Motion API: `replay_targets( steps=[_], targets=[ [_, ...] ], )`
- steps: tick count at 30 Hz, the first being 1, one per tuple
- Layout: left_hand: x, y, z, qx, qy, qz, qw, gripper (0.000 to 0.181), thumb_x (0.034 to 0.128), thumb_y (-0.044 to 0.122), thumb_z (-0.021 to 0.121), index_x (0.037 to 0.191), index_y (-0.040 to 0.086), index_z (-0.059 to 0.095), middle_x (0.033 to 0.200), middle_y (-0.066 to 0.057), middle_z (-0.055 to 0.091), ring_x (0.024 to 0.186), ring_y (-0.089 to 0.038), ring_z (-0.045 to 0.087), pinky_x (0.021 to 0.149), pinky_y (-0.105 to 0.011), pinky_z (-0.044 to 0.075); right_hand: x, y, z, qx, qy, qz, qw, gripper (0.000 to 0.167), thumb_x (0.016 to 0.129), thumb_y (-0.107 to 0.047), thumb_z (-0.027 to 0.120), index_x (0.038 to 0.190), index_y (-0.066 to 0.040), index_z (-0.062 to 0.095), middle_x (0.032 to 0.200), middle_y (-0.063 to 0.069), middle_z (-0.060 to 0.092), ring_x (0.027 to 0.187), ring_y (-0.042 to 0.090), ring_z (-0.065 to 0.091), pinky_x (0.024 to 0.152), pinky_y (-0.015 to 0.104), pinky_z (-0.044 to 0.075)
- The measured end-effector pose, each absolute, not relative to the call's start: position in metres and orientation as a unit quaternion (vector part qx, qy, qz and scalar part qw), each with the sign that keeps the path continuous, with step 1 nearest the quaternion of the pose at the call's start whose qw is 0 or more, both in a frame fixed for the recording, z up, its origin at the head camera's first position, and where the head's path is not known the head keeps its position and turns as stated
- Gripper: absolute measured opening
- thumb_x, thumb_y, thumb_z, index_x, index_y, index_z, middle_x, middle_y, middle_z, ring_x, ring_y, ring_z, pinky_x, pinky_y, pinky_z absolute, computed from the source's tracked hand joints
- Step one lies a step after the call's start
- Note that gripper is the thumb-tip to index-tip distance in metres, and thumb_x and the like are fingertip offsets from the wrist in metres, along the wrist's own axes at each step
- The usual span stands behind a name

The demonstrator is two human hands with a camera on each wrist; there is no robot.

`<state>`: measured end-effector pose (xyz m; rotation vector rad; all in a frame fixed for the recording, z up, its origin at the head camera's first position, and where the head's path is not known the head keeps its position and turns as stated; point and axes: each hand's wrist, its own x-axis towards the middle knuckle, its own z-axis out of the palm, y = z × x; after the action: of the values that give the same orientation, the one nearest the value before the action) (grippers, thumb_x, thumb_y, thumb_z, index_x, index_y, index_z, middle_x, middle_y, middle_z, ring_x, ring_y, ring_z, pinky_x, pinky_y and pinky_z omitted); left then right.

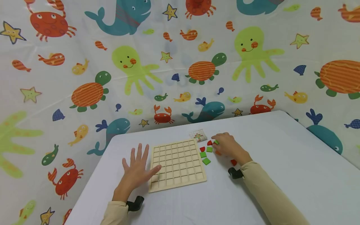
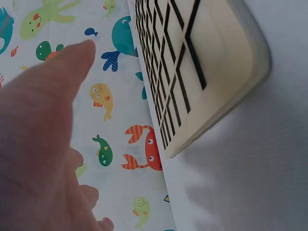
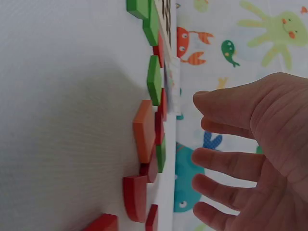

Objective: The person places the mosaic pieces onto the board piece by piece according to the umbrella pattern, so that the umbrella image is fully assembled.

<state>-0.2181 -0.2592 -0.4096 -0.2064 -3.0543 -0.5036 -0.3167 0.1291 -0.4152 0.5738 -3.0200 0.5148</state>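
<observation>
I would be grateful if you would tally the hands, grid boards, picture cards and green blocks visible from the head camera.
Hands (left hand and right hand): 2
Grid board: 1
Picture card: 1
Green blocks: 4
Total: 8

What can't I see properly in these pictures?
Head view: part of an orange piece, hidden by the right hand.
Head view: the card's fine details, too small.
Left wrist view: some of the board, cut off by the top edge.
Right wrist view: part of a red piece, cut off by the bottom edge.
</observation>
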Motion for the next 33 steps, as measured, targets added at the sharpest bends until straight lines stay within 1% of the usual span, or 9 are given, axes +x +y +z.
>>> replay_targets(
  steps=[4,10,16,23,29,33],
  targets=[
    [-0.214,-0.259,-0.414,-0.065,-0.983,-0.173,-0.012,0.117,0.0949,0.069,0.067,0.172,0.006,0.006,0.177,-0.024,-0.01,0.159,-0.052,-0.014,0.112,-0.082,-0.014,-0.318,0.127,-0.422,0.18,-0.972,0.149,0.01,0.039,0.103,-0.018,0.073,0.138,0.0,0.07,0.149,0.028,0.058,0.14,0.053,0.046,0.112,0.068,0.04],
    [-0.207,-0.257,-0.428,-0.059,-0.979,-0.191,-0.036,0.125,0.0883,0.073,0.072,0.171,0.002,0.012,0.176,-0.026,-0.001,0.159,-0.055,-0.005,0.112,-0.083,-0.009,-0.317,0.129,-0.429,0.172,-0.976,0.137,0.004,0.036,0.103,-0.016,0.073,0.135,-0.001,0.072,0.153,0.029,0.054,0.144,0.056,0.041,0.113,0.072,0.037],
    [-0.202,-0.258,-0.44,-0.056,-0.975,-0.2,-0.079,0.129,0.0856,0.077,0.072,0.171,0.001,0.012,0.177,-0.025,0.001,0.16,-0.051,-0.005,0.114,-0.081,-0.01,-0.318,0.128,-0.431,0.156,-0.978,0.135,0.007,0.033,0.102,-0.012,0.072,0.133,-0.003,0.074,0.155,0.027,0.053,0.146,0.056,0.038,0.114,0.073,0.034],
    [-0.201,-0.256,-0.441,-0.063,-0.974,-0.201,-0.087,0.129,0.0858,0.078,0.07,0.168,-0.006,0.017,0.175,-0.028,0.008,0.16,-0.051,0.0,0.115,-0.081,-0.009,-0.319,0.129,-0.433,0.155,-0.977,0.146,0.023,0.032,0.101,-0.011,0.074,0.131,-0.003,0.075,0.154,0.028,0.054,0.145,0.056,0.04,0.113,0.072,0.036],
    [-0.199,-0.255,-0.441,-0.061,-0.974,-0.194,-0.096,0.129,0.0849,0.076,0.072,0.168,-0.006,0.018,0.175,-0.028,0.011,0.161,-0.051,0.0,0.115,-0.08,-0.009,-0.32,0.13,-0.433,0.15,-0.976,0.157,0.009,0.039,0.102,-0.013,0.072,0.139,-0.001,0.07,0.159,0.031,0.046,0.146,0.058,0.036,0.114,0.073,0.034],
    [-0.198,-0.256,-0.442,-0.059,-0.975,-0.19,-0.103,0.129,0.084,0.076,0.074,0.168,-0.006,0.019,0.176,-0.026,0.013,0.16,-0.051,0.001,0.115,-0.08,-0.008,-0.32,0.13,-0.434,0.152,-0.974,0.167,0.004,0.037,0.102,-0.013,0.072,0.137,-0.002,0.071,0.159,0.031,0.046,0.147,0.059,0.035,0.114,0.074,0.033]
  ],
)
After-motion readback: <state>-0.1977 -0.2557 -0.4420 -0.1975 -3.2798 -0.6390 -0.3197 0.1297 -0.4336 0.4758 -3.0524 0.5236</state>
